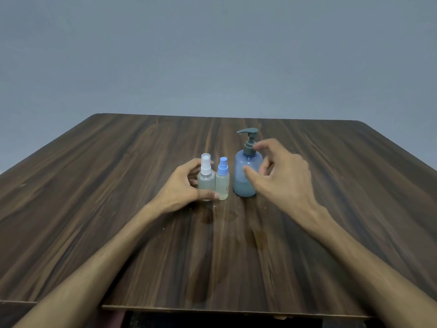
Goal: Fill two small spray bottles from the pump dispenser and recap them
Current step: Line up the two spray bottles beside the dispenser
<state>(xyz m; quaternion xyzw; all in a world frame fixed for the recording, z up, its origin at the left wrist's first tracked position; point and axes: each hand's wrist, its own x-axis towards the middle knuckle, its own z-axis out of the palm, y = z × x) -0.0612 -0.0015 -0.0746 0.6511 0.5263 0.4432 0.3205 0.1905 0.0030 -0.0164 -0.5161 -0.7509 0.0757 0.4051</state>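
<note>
Two small spray bottles stand upright side by side near the table's middle. The white-capped spray bottle (206, 177) is on the left and the blue-capped spray bottle (222, 179) touches its right side; both hold pale liquid and have their spray tops on. My left hand (183, 185) wraps around the white-capped bottle, thumb across its base. To the right stands the blue pump dispenser (246, 171) with a grey-green pump head, partly filled. My right hand (279, 174) hovers at the dispenser's right side with fingers spread, not gripping it.
The dark wood-grain table (118, 209) has faint wet stains in front of the bottles. A grey wall rises behind the far edge. The near edge is at the bottom of the view.
</note>
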